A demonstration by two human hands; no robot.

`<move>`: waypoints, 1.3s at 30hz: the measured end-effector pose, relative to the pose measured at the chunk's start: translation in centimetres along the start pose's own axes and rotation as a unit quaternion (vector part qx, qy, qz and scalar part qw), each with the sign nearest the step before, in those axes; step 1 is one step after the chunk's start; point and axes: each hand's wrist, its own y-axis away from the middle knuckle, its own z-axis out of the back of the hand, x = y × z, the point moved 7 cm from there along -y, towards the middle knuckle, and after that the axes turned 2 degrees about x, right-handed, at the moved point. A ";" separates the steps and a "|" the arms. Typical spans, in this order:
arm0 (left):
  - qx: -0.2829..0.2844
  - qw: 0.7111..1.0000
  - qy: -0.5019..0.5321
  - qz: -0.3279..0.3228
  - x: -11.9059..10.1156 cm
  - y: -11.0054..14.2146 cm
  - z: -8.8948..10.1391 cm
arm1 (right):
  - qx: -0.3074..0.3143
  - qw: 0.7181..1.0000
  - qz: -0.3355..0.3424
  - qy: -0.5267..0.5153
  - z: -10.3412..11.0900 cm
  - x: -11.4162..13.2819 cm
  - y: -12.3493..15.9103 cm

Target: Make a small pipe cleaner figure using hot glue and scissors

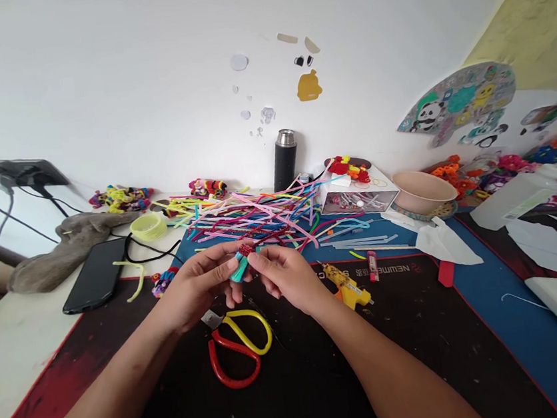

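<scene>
Between my two hands is a small pipe-cleaner figure (238, 269), teal below and dark glittery red at the top. My left hand (204, 278) pinches it from the left with thumb and fingers. From the other side, my right hand (286, 272) closes its thumb and fingertips on the red part. Just below the hands, scissors (244, 347) with one red and one yellow handle lie on the black mat (309, 393). Behind the hands spreads a heap of loose pipe cleaners (259, 211) in many colours.
A yellow glue gun (348, 286) lies right of my right hand, near a small red item (373, 266). To the left are a phone (95, 275) and a yellow roll (148, 227). A black thermos (285, 160), a white box (359, 196) and a bowl (424, 190) stand behind.
</scene>
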 end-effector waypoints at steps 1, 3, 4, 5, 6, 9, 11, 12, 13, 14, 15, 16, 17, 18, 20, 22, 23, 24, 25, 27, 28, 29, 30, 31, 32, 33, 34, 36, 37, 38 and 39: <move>0.003 1.000 0.003 0.003 0.0 0.1 -0.1 | 0.004 1.000 -0.002 -0.003 -0.1 0.0 0.0; 0.013 1.000 0.013 0.016 0.2 0.1 -0.4 | 0.013 1.000 -0.002 -0.020 -0.2 0.0 0.0; 0.022 0.999 0.022 0.023 0.2 0.2 -0.6 | 0.018 0.999 0.000 -0.032 -0.3 0.1 0.0; 0.032 0.999 0.030 0.030 0.3 0.2 -0.8 | 0.022 0.999 0.003 -0.044 -0.4 0.1 -0.1; 0.041 0.998 0.039 0.034 0.4 0.2 -1.0 | 0.024 0.998 0.006 -0.055 -0.5 0.2 -0.1; 0.054 0.997 0.048 0.037 0.4 0.3 -1.3 | 0.026 0.996 0.007 -0.081 -0.7 0.4 -0.1; 0.055 0.997 0.044 0.036 0.4 0.3 -1.4 | 0.022 0.996 0.004 -0.090 -0.7 0.5 -0.1; 0.058 0.997 0.041 0.035 0.4 0.3 -1.5 | 0.018 0.996 0.004 -0.091 -0.6 0.6 -0.1; 0.062 0.997 0.035 0.034 0.4 0.3 -1.5 | 0.013 0.996 0.005 -0.090 -0.6 0.7 -0.1; 0.067 0.997 0.028 0.032 0.4 0.3 -1.6 | 0.008 0.996 0.006 -0.086 -0.5 0.8 -0.1; 0.072 0.997 0.017 0.028 0.4 0.4 -1.6 | 0.003 0.997 0.008 -0.082 -0.4 0.8 -0.1; 0.077 0.997 0.003 0.025 0.3 0.4 -1.6 | 0.000 0.997 0.008 -0.078 -0.4 0.8 -0.1; 0.083 0.996 -0.013 0.021 0.3 0.4 -1.7 | -0.002 0.997 0.009 -0.075 -0.3 0.8 -0.1; 0.088 0.996 -0.028 0.019 0.3 0.4 -1.8 | -0.001 0.997 0.008 -0.072 -0.3 0.8 -0.2; 0.094 0.994 -0.053 0.017 0.3 0.4 -2.0 | 0.002 0.998 0.007 -0.068 -0.3 0.6 -0.2; 0.095 0.993 -0.072 0.014 0.3 0.4 -2.2 | 0.006 0.998 0.006 -0.064 -0.3 0.5 -0.2; 0.094 0.992 -0.081 0.011 0.3 0.4 -2.3 | 0.008 0.998 0.005 -0.063 -0.3 0.4 -0.2; 0.094 0.991 -0.090 0.008 0.3 0.5 -2.3 | 0.010 0.998 0.004 -0.063 -0.3 0.4 -0.2; 0.096 0.990 -0.099 0.005 0.3 0.5 -2.4 | 0.014 0.998 0.003 -0.065 -0.3 0.4 -0.2; 0.101 0.989 -0.109 0.001 0.3 0.6 -2.5 | 0.023 0.997 0.003 -0.071 -0.4 0.4 -0.2; 0.102 0.989 -0.109 0.001 0.3 0.6 -2.5 | 0.028 0.997 0.006 -0.073 -0.5 0.5 -0.2; 0.103 0.989 -0.108 0.002 0.3 0.7 -2.5 | 0.031 0.997 0.009 -0.074 -0.5 0.5 -0.2; 0.101 0.989 -0.108 0.005 0.3 0.7 -2.4 | 0.032 0.997 0.013 -0.074 -0.6 0.6 -0.2; 0.098 0.989 -0.113 0.007 0.3 0.7 -2.3 | 0.029 0.997 0.016 -0.071 -0.5 0.6 -0.2; 0.094 0.988 -0.125 0.009 0.4 0.7 -2.2 | 0.022 0.997 0.017 -0.066 -0.5 0.5 -0.3; 0.087 0.985 -0.147 0.010 0.4 0.7 -2.0 | 0.013 0.998 0.015 -0.061 -0.3 0.4 -0.4; 0.073 0.981 -0.177 0.006 0.3 0.6 -1.8 | 0.000 0.998 0.012 -0.055 -0.1 0.2 -0.5; 0.031 0.967 -0.252 -0.026 -0.2 0.6 -1.2 | -0.028 0.998 0.005 -0.048 0.3 -0.1 -0.6; 0.010 0.955 -0.291 -0.052 -0.7 0.7 -1.0 | -0.039 0.998 0.002 -0.047 0.5 -0.3 -0.6; -0.006 0.941 -0.327 -0.082 -1.2 0.8 -0.9 | -0.048 0.998 0.002 -0.046 0.7 -0.4 -0.6; -0.012 0.927 -0.359 -0.110 -1.6 0.9 -1.0 | -0.052 0.998 0.002 -0.043 0.7 -0.4 -0.6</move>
